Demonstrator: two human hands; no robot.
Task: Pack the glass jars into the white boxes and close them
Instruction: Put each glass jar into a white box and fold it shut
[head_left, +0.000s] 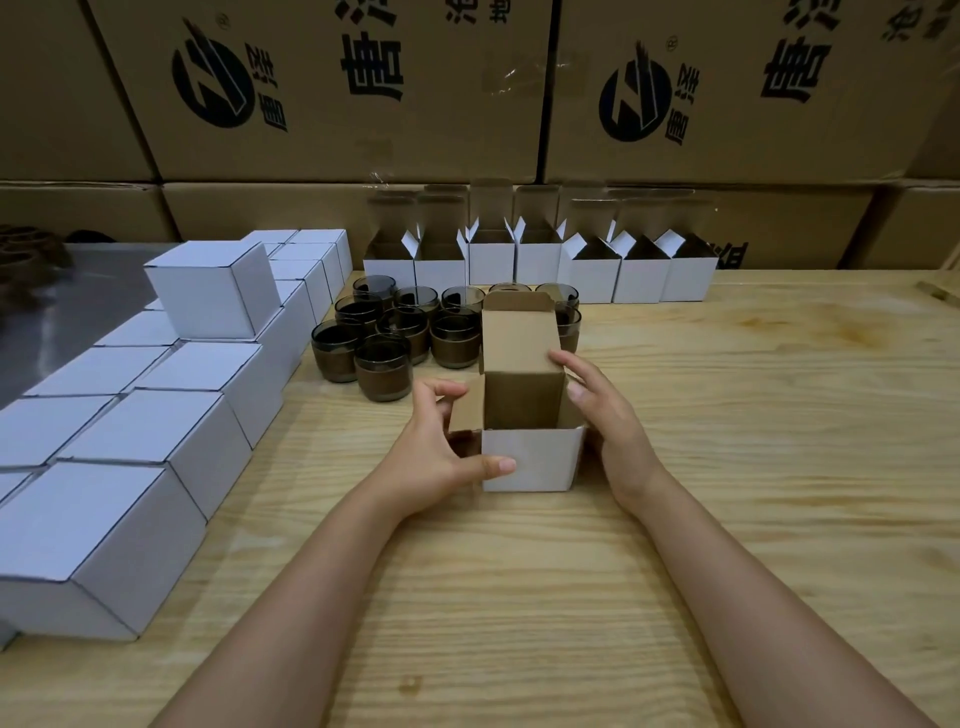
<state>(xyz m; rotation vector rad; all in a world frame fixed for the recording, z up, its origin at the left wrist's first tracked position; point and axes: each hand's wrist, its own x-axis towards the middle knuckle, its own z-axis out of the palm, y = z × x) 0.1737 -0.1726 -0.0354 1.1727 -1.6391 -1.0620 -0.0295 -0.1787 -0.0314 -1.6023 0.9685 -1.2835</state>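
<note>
— Where is the white box (530, 460) now?
— It stands in the middle of the wooden counter (727, 467), with its lid flap (519, 338) upright (the inside is brown cardboard).
— And the hands?
— The left hand (441, 452) grips the left front corner, thumb on the front wall. The right hand (602, 415) holds the right side, fingertips on the lid flap's edge.
— The glass jars (384, 343)?
— In a cluster just behind the box. Behind them is a row of open boxes (540, 265); closed white boxes (156, 426) are stacked at the left; brown cartons (337, 93) stand at the back.
</note>
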